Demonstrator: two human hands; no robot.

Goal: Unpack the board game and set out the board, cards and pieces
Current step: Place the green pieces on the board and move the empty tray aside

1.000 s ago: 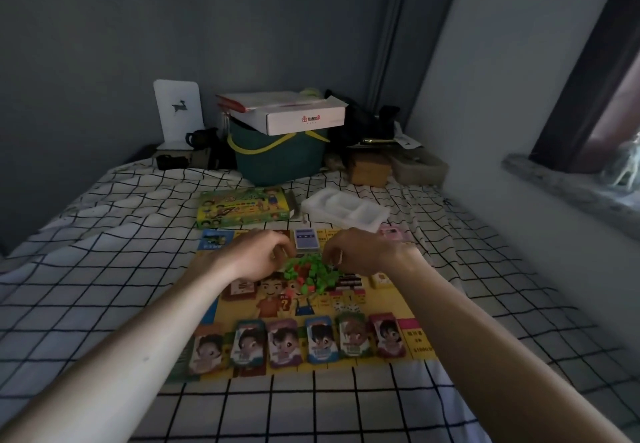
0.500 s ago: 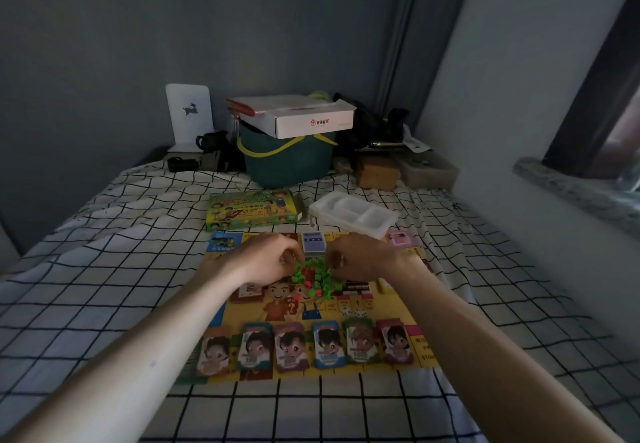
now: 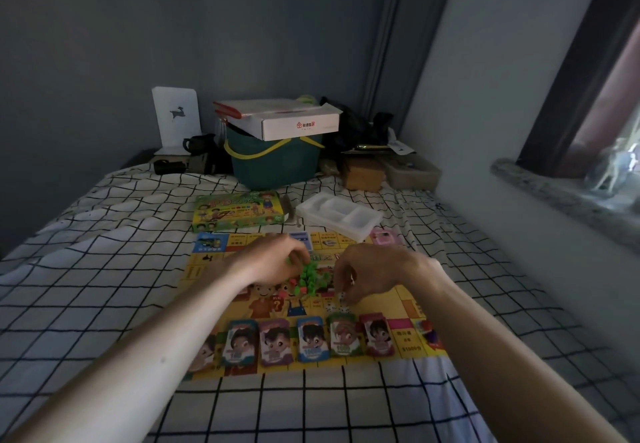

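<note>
Two hands over a pile of little game pieces on a board, on a bed.

Yellow board flat on the checked bed sheet. In the middle of it, a heap of small green and red pieces. Left hand at the left edge of the heap, fingers curled down, one green bit at the fingertips; hard to tell if really pinched. Right hand just right of the heap, fingers curled down by the small dice; can't tell if holding anything. Along the near edge of the board, a row of face cards, side by side. Behind the board, the green game box and next to it a white plastic tray. Farther back, a green bucket with a white carton on top.
</note>
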